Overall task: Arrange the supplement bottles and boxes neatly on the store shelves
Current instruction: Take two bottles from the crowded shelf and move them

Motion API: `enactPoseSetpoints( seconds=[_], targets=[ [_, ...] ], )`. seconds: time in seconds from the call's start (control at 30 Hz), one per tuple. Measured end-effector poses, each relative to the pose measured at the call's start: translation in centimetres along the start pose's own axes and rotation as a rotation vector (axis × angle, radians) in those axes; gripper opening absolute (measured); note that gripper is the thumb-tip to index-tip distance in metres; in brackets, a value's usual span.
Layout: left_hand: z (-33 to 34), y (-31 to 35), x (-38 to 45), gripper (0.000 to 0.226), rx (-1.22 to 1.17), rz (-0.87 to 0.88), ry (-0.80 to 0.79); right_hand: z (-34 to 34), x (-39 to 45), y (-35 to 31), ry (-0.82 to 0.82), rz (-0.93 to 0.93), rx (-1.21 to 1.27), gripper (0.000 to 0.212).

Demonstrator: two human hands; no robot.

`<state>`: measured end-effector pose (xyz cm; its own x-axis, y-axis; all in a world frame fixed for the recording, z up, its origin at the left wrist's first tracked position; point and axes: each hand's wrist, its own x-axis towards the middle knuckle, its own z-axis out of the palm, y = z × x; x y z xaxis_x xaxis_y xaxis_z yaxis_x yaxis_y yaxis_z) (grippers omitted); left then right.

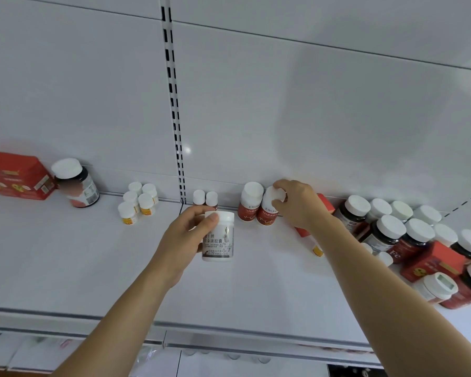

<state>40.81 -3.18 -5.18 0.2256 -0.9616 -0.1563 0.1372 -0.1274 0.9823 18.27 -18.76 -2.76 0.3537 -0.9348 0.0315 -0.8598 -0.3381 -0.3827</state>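
Two hands are working over the white shelf [93,254]: the left hand [186,240] is gripping a white bottle [218,236] with partly readable Chinese print, "康胶囊", held just above the shelf, while the right hand [297,204] is curling its fingers over the cap of a red-labelled bottle [269,208] standing beside its twin [250,202] at the back wall; a nearby red box is reading "Fe" [395,255]
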Motion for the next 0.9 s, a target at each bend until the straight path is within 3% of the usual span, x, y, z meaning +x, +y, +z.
enactPoseSetpoints(
  seconds=[0.57, 0.9],
  targets=[
    [1.0, -0.3, 0.7, 0.019, 0.006, 0.006, -0.008, 2.3, -0.4, 0.8, 0.199, -0.133, 0.017, 0.023],
    [1.4, 0.4, 0.5, 0.016, -0.018, 0.003, -0.009, 2.6, -1.1, 1.4, 0.269, -0.160, -0.023, 0.029]
  ],
)
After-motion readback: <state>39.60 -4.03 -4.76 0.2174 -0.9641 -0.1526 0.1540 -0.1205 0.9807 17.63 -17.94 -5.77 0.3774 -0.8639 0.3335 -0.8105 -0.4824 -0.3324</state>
